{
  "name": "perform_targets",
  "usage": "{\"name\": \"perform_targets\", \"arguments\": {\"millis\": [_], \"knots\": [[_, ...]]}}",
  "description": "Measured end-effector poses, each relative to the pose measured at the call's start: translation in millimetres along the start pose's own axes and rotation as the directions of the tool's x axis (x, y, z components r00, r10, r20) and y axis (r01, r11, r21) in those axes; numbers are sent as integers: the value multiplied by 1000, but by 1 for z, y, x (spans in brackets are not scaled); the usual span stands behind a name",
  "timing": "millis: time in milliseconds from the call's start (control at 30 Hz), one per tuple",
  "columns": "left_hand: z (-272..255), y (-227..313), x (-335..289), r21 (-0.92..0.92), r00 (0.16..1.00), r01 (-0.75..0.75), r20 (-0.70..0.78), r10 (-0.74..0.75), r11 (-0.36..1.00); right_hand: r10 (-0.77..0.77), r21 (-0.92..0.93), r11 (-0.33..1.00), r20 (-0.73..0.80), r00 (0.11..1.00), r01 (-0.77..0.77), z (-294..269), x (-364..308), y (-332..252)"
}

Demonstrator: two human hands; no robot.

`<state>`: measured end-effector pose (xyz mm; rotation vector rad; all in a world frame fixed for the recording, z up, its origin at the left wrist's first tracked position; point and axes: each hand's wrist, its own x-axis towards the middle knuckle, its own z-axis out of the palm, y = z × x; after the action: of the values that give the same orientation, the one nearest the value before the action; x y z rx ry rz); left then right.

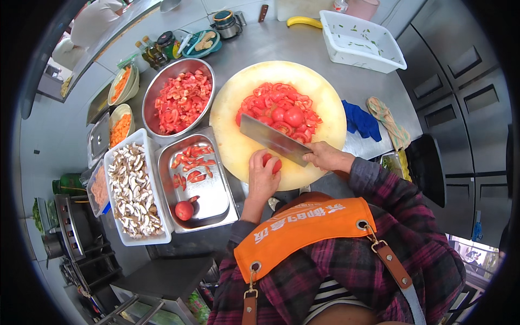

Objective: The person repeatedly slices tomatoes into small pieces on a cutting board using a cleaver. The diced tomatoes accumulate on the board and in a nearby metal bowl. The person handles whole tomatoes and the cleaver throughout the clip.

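On a round, pale yellow cutting board (230, 124) lies a heap of cut tomatoes (281, 105), mostly wedges and halves. My right hand (330, 157) grips the handle of a cleaver (273, 138), whose broad blade slants up and to the left between the heap and my left hand. Near the board's front edge, my left hand (261, 176) has its fingers curled over a tomato (275, 163), which is partly hidden beneath them. Left of the board, a steel bowl (146, 103) holds chopped tomato. Below it, a rectangular steel pan (211, 214) contains tomato scraps and one tomato.
A white tub of sliced mushrooms (132, 184) stands left of the pan, with bowls of diced carrot (120, 130) behind. At the back are a white basin (357, 59), a yellow banana-like object (304, 21) and bottles (154, 53). Blue cloth (361, 122) lies right of the board.
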<state>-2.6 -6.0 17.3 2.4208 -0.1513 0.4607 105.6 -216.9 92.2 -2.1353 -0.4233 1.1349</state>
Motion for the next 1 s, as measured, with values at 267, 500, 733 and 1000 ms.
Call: {"name": "perform_targets", "arguments": {"millis": [267,500,733,1000], "knots": [[-11,-5,-11,-72,996,89,-10,-90,993,-276,-309,909,56,959,280,-6,-4,-8],[-7,-7,-13,-74,995,83,-47,-86,994,19,-24,1000,160,987,-15,-14,-9,-26],[-10,-10,-11,-53,998,45,-32,-46,998,-113,-146,982,77,991,124,15,17,-20],[-20,-24,-5,-268,975,210,-17,-222,940,-425,-233,892,-143,894,387,-1,16,-29]]}}
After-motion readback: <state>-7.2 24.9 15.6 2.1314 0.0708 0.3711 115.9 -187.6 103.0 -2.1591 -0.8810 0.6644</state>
